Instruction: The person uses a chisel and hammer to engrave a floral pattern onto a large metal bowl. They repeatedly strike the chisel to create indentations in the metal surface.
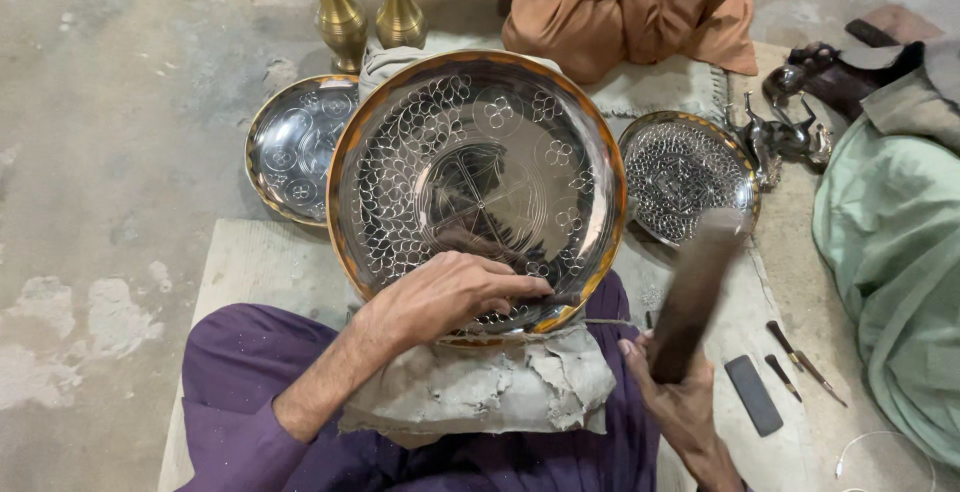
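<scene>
Two busy hands: left hand (445,297) pinching chisel (545,297) on big engraved plate (478,187), right hand (680,402) gripping mallet (695,292), raised just right.

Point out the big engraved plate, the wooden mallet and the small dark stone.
big engraved plate (470,162): head view, engraved centre.
wooden mallet (695,292): head view, mid shaft.
small dark stone (753,394): head view, its flat top.

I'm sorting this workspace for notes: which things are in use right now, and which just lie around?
In use: large engraved tray, chisel in the left hand, wooden mallet in the right hand.

Lying about: two smaller plates, brass vases, spare chisels, dark stone.
</scene>
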The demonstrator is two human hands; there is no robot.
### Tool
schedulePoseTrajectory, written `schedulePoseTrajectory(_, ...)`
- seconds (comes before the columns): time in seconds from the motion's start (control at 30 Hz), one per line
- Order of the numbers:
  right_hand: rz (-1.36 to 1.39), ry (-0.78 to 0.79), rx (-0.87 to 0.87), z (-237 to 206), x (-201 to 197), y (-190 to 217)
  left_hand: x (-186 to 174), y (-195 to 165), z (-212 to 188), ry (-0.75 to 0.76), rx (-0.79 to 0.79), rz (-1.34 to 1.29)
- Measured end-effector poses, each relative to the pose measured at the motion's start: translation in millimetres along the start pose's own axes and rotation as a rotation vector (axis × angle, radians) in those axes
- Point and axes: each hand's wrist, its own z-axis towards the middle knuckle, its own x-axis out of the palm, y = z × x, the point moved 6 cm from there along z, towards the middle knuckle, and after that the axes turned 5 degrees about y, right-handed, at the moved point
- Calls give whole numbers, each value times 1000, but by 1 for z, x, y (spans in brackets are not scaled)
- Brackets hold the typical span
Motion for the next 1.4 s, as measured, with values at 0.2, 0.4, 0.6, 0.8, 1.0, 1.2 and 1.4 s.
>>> schedulePoseTrajectory(0.2, 35, -23, -81, 14, -7, 30, -7, -6, -5, -71, 10, -1)
schedulePoseTrajectory(0.4, -407, 52, -137, 35, -15, 52, -4, -9, -10, -151, -69, 25)
schedulePoseTrajectory(0.6, -699, 246, -109, 52, -8, 64, -5, -11, -23, -356, -70, -34)
schedulePoseTrajectory(0.8, -192, 358, -55, 76, -9, 86, 1, -5, -29, -455, -225, -177)
schedulePoseTrajectory(1.0, -233, 216, -34, 97, -12, 120, 7, -3, -34, -528, -331, -167)
schedulePoseTrajectory(1.2, -799, 421, -142, 115, -16, 150, 15, 1, -46, -766, -386, -170)
schedulePoseTrajectory(1.4, -360, 335, -313, 132, -12, 190, 31, 10, -52, -920, -460, -401)
